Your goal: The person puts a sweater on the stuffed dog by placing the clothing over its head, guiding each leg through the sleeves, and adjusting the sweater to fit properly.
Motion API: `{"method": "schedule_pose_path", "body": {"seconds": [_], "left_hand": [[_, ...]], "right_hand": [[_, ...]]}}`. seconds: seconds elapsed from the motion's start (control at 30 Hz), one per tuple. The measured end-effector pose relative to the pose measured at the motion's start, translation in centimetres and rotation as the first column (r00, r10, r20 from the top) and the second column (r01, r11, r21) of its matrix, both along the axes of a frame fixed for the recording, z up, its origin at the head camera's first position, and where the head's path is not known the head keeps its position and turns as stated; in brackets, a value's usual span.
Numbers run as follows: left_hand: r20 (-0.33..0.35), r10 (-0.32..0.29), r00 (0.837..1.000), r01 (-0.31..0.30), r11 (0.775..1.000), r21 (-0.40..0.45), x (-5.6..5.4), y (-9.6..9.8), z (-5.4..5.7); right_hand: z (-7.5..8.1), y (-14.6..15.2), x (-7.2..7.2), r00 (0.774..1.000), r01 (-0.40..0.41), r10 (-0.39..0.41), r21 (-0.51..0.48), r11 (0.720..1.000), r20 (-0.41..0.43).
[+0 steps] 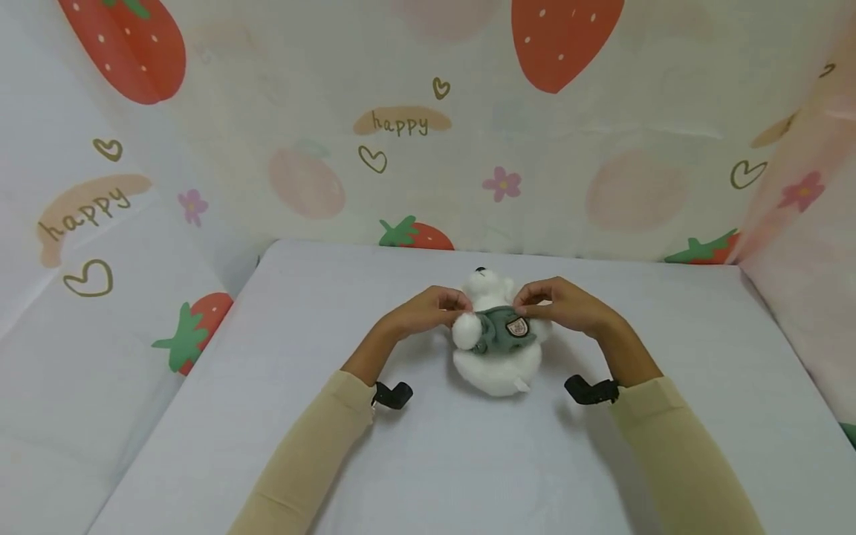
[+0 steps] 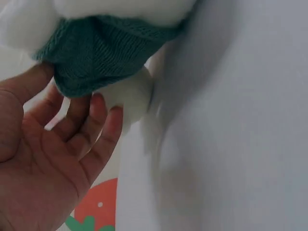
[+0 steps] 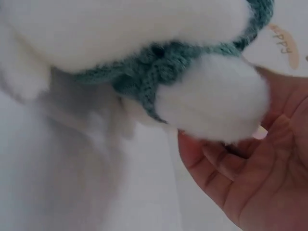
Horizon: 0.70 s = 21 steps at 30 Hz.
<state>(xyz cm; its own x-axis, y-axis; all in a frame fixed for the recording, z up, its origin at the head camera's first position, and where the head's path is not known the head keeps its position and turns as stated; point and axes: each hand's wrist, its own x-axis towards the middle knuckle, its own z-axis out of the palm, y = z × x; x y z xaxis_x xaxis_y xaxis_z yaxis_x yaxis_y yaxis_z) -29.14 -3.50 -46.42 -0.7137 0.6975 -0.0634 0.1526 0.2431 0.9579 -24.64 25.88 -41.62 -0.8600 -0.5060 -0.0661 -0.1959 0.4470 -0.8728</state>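
Observation:
A white plush animal (image 1: 496, 369) in a green knitted sweater (image 1: 496, 327) is on the white table, its black-nosed head away from me and a small tail toward me. A badge (image 1: 518, 327) shows on the sweater. My left hand (image 1: 431, 308) pinches the sweater near the left shoulder; in the left wrist view its thumb meets the knitted edge (image 2: 96, 62) and the other fingers curl below. At the opposite shoulder, my right hand (image 1: 565, 303) pinches the sweater between thumb and forefinger. In the right wrist view a white paw (image 3: 216, 101) partly hides those fingertips.
The white table (image 1: 455, 468) reaches a strawberry-printed curtain (image 1: 548, 148) at the back, with more curtain at both sides. Black wrist mounts (image 1: 393, 395) stick out from both beige sleeves (image 1: 307, 453) over the tabletop.

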Motion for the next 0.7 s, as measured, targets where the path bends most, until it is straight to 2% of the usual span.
{"method": "schedule_pose_path", "body": {"seconds": [0.13, 0.23, 0.37, 0.47, 0.53, 0.63, 0.7], "left_hand": [[-0.084, 0.108, 0.991, -0.107, 0.994, 0.021, 0.0, -0.1, -0.1], [-0.075, 0.183, 0.980, -0.179, 0.982, 0.060, -0.1, -0.3, -0.3], [-0.068, 0.189, 0.980, -0.183, 0.980, 0.079, -0.4, -0.1, -0.4], [-0.107, 0.197, 0.975, -0.190, 0.979, 0.075, -0.8, 0.2, -0.4], [-0.122, 0.229, 0.966, -0.222, 0.973, 0.070, -0.9, 0.4, -0.4], [-0.152, 0.259, 0.954, -0.255, 0.966, 0.042, -1.1, 0.6, -0.5], [-0.196, 0.237, 0.952, -0.240, 0.971, 0.006, -1.1, 0.7, -0.4]], "right_hand": [[-0.5, -0.2, -0.3, 0.994, 0.089, -0.090, -0.018, 0.996, -0.066], [-0.9, -0.4, -0.6, 0.990, 0.115, -0.119, -0.062, 0.991, -0.071], [-1.5, -0.6, -1.2, 0.988, 0.118, -0.125, -0.076, 0.990, -0.091], [-1.8, -0.8, -1.5, 0.975, 0.148, -0.151, -0.032, 0.989, -0.165], [-2.1, -0.9, -1.7, 0.963, 0.177, -0.173, 0.003, 0.984, -0.207], [-2.7, -0.9, -1.9, 0.958, 0.204, -0.191, 0.041, 0.978, -0.215], [-3.1, -0.8, -1.9, 0.960, 0.211, -0.195, 0.060, 0.976, -0.203]]}}
